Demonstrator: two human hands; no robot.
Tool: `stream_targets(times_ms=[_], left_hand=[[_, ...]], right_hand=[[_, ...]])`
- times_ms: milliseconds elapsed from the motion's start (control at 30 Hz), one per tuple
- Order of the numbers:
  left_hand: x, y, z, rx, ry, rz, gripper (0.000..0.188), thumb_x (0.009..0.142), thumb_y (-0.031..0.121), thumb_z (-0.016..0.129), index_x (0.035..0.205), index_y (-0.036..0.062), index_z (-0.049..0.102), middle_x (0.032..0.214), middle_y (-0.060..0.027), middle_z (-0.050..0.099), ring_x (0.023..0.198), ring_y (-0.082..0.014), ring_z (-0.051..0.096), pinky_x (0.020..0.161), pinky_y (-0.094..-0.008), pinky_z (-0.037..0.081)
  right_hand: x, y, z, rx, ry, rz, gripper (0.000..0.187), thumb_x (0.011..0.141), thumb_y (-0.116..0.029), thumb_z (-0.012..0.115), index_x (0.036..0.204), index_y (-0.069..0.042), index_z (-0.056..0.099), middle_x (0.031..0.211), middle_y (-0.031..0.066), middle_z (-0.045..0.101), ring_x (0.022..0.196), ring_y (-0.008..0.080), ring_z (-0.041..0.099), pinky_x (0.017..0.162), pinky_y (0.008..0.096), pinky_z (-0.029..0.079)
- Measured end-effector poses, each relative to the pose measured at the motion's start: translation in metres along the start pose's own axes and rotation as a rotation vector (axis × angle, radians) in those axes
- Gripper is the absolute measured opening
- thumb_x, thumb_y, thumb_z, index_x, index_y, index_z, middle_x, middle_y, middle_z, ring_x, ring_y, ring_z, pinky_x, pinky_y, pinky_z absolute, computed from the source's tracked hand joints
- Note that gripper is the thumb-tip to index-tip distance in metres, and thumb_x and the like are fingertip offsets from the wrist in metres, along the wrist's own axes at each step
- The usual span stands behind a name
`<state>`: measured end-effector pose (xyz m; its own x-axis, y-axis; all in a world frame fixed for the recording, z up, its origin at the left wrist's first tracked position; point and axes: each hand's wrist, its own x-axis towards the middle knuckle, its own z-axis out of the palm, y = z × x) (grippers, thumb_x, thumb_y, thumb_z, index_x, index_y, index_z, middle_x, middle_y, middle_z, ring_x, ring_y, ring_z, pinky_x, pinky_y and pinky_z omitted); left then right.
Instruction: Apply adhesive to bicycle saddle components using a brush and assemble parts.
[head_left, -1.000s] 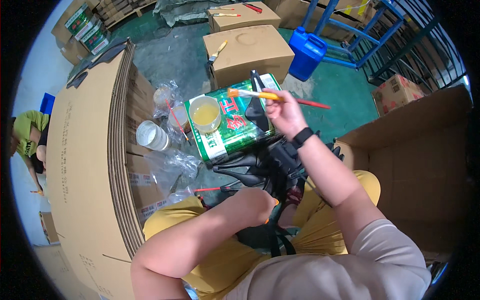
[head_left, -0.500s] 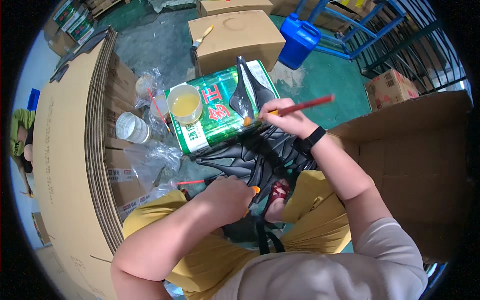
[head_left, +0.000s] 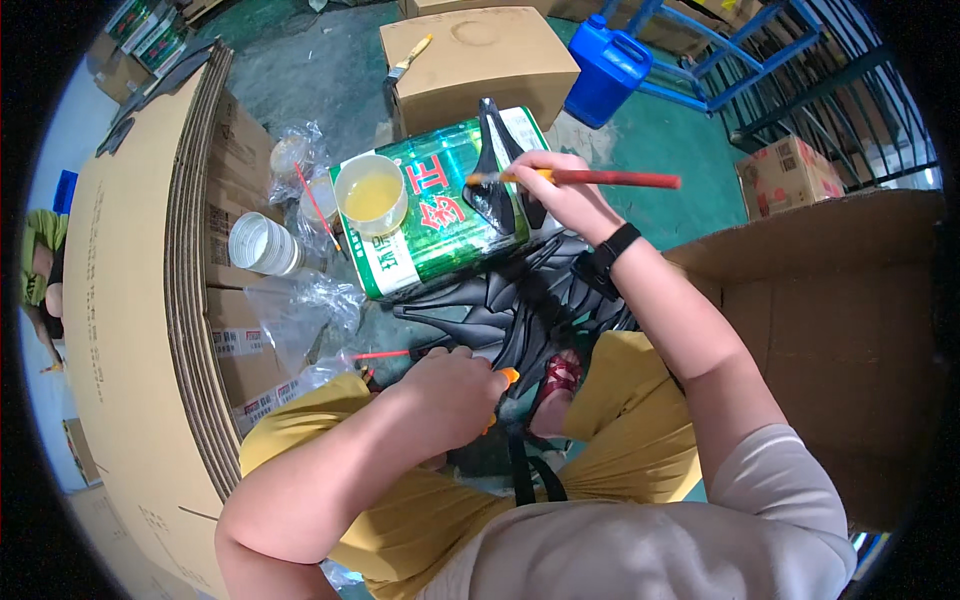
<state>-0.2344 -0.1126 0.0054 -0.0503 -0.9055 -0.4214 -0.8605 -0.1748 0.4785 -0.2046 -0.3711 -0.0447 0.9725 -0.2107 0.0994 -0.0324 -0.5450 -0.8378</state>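
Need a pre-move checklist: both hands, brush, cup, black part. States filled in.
1. Brush gripped in right hand: ok.
2. Black part on top of green container: ok.
3. Bristles touching black part: cannot tell; they overlap in view.
4. Cup upright, yellow liquid inside: ok.
5. Right hand clear of cup: ok, apart.
6. Left hand free: not ok; holds an orange item, mostly hidden.

Green tin [head_left: 445, 250] carried a cup [head_left: 371, 198] of yellow liquid at its left end, black part [head_left: 492, 212] toward its right. Tin stood on green floor [head_left: 690, 150], as did blue jug [head_left: 607, 75] and carton [head_left: 490, 75]. Brush [head_left: 411, 57] lay on carton.
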Motion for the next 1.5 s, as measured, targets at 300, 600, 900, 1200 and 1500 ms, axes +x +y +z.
stream_targets(times_ms=[300,600,900,1200,1500], left_hand=[[-0.005,0.001,-0.004,-0.036,-0.038,-0.032,0.036,0.078,0.015,0.06,0.111,0.0036,0.056,0.105,-0.0133,0.06,0.103,-0.0298,0.055,0.086,-0.0403,0.043],[-0.005,0.002,-0.009,-0.075,0.005,-0.031,0.029,0.075,0.012,0.059,0.102,0.0011,0.059,0.103,-0.015,0.06,0.097,-0.0322,0.056,0.083,-0.0418,0.047],[-0.002,0.006,-0.016,-0.106,-0.001,-0.066,0.025,0.073,0.013,0.062,0.096,0.0019,0.06,0.101,-0.015,0.06,0.097,-0.0323,0.057,0.083,-0.0424,0.047],[0.001,0.007,-0.019,-0.107,-0.013,-0.05,0.024,0.073,0.012,0.061,0.095,0.0019,0.061,0.1,-0.0155,0.061,0.096,-0.0325,0.058,0.081,-0.0417,0.048],[0.0,0.007,-0.018,-0.099,0.004,-0.041,0.031,0.072,0.013,0.064,0.101,0.003,0.06,0.1,-0.0145,0.061,0.097,-0.0313,0.057,0.084,-0.0411,0.046]], right_hand=[[0.001,0.007,0.007,0.009,-0.112,-0.03,0.02,0.084,-0.02,0.057,0.085,-0.002,0.065,0.077,0.0106,0.065,0.071,0.0185,0.061,0.067,0.0308,0.048],[-0.011,0.012,-0.012,0.067,-0.274,0.091,0.021,0.085,-0.02,0.055,0.088,-0.002,0.067,0.077,0.0041,0.063,0.068,0.0109,0.057,0.061,0.0257,0.045],[-0.036,0.024,-0.035,-0.001,-0.322,0.055,0.017,0.08,-0.018,0.06,0.084,-0.004,0.068,0.078,0.0055,0.067,0.073,0.013,0.061,0.069,0.0278,0.048],[-0.04,0.026,-0.037,-0.082,-0.189,-0.094,0.019,0.082,-0.02,0.057,0.082,-0.004,0.069,0.073,0.0021,0.063,0.067,0.0077,0.055,0.06,0.0243,0.044],[-0.013,0.024,-0.025,-0.017,-0.057,0.059,0.022,0.085,-0.022,0.055,0.089,-0.003,0.066,0.073,0.0035,0.062,0.066,0.0113,0.055,0.061,0.0275,0.044]])
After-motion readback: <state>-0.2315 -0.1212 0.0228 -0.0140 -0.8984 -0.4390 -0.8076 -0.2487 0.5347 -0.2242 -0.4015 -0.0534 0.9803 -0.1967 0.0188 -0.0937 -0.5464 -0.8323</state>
